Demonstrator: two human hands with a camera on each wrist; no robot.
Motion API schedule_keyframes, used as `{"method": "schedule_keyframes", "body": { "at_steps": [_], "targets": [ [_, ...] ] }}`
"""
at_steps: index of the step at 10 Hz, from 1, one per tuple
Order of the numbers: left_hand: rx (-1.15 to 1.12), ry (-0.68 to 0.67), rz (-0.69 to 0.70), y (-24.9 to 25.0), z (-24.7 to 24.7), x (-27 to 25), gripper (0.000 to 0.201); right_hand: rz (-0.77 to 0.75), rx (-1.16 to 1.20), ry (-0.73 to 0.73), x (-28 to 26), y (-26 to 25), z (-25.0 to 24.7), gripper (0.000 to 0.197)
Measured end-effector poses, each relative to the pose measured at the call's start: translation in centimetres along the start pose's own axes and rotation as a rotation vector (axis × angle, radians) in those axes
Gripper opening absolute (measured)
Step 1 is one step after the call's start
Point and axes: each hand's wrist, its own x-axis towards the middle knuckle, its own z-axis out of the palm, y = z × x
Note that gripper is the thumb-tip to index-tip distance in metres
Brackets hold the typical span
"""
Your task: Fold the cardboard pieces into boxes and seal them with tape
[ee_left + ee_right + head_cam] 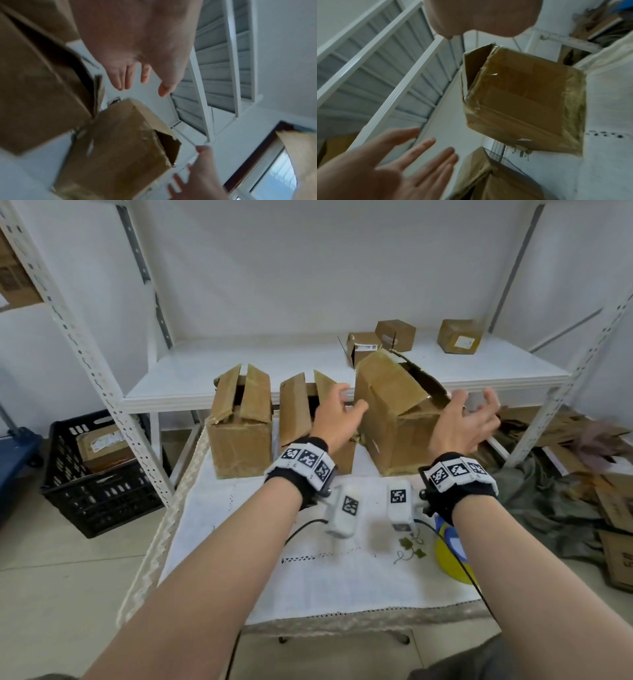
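Three cardboard boxes stand in a row on a table (308, 583) covered with a white cloth, in front of a white metal shelf (274, 368). The largest box (397, 419) sits tilted between the person's two raised hands, its top flaps partly open and its faces glossy with old tape. The left hand (334, 419) hovers just to its left, fingers (337, 393) apart and relaxed, holding nothing; whether the thumb grazes the cardboard cannot be told. The right hand (460, 422) hangs just to the box's right, palm turned inward, fingers spread and empty. Behind the left hand stands the middle box (296, 409), flaps up, and farther left of those fingers the left box (239, 422), flaps forming a peak. Beyond the fingertips, three small parcels (395, 335) rest on the shelf. Near the right wrist, a yellow tape roll (448, 563) lies on the table's edge.
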Motion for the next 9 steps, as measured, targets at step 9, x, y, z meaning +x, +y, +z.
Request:
{"method": "schedule_keyframes", "body": {
  "at_steps": [9],
  "targets": [
    [-0.058,-0.151,-0.093,-0.9,-3.2,-0.2,0.045,0.052,-0.148,-0.285,-1.9,-0.1,0.2,0.061]
  ]
}}
